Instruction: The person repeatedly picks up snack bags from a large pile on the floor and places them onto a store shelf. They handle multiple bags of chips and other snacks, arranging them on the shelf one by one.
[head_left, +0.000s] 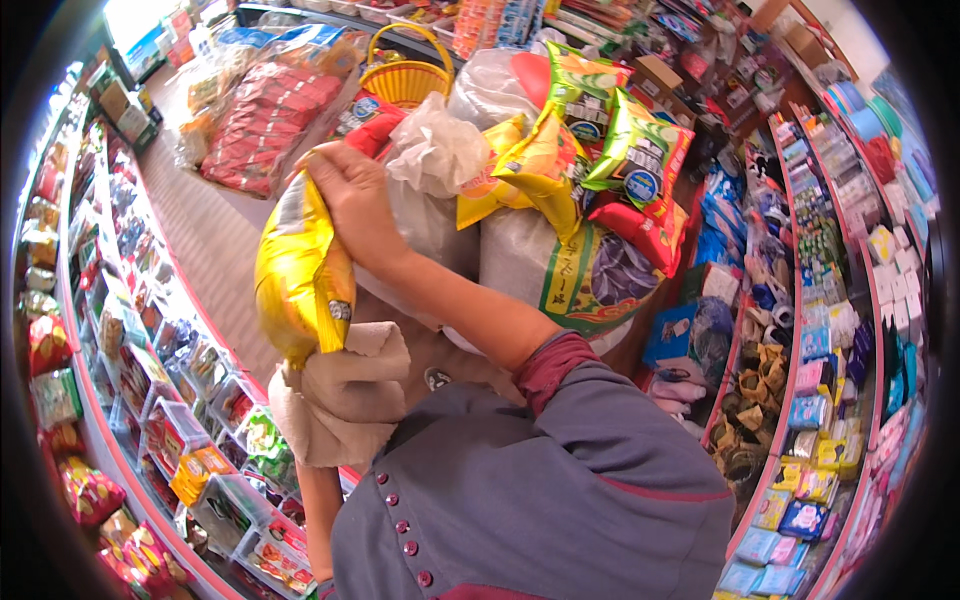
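My right hand grips the top corner of a puffed yellow snack bag, holding it up in front of me. Just below the bag, a beige cloth is bunched over my left hand, which the folds hide. Only my left forearm shows beneath it. The cloth meets the lower end of the bag. To the right, several yellow snack bags and green snack bags lie heaped on a large filled white sack. Red snack bags lie at the heap's right edge.
A tied white plastic bag stands beyond my right forearm. Behind are a clear-wrapped red pack and a yellow basket. Shelves with plastic bins run along the left. Shelves of boxed goods line the right.
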